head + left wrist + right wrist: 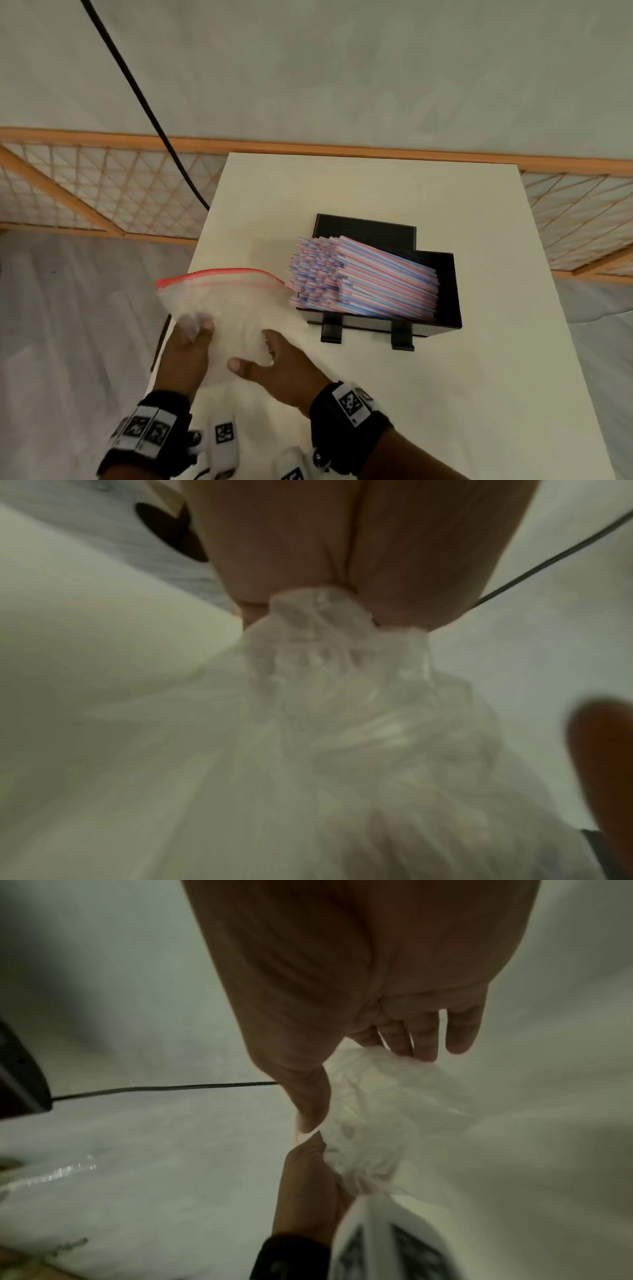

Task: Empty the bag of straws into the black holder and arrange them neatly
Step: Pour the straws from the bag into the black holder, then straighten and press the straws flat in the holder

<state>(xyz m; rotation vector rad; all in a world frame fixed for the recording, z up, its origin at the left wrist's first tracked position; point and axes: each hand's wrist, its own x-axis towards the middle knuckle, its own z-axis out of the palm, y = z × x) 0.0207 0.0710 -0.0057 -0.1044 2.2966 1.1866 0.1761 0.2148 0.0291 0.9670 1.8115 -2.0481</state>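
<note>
A clear zip bag (233, 301) with a red seal hangs crumpled over the table's near left part, its mouth toward the holder. It looks empty. My left hand (195, 339) grips the bunched plastic (325, 669) at its left side. My right hand (263, 356) pinches the bag (383, 1110) between thumb and fingers, close beside the left hand (308, 1191). Several red, white and blue striped straws (363, 277) lie slanted in the black holder (445, 291), with their left ends sticking out over its left edge.
The white table (445, 394) ends just left of my hands, with grey floor below. A black cable (144, 102) runs down behind the table's far left corner. A wooden lattice rail (102, 192) stands along the back. Two black hooks (332, 329) jut from the holder's front.
</note>
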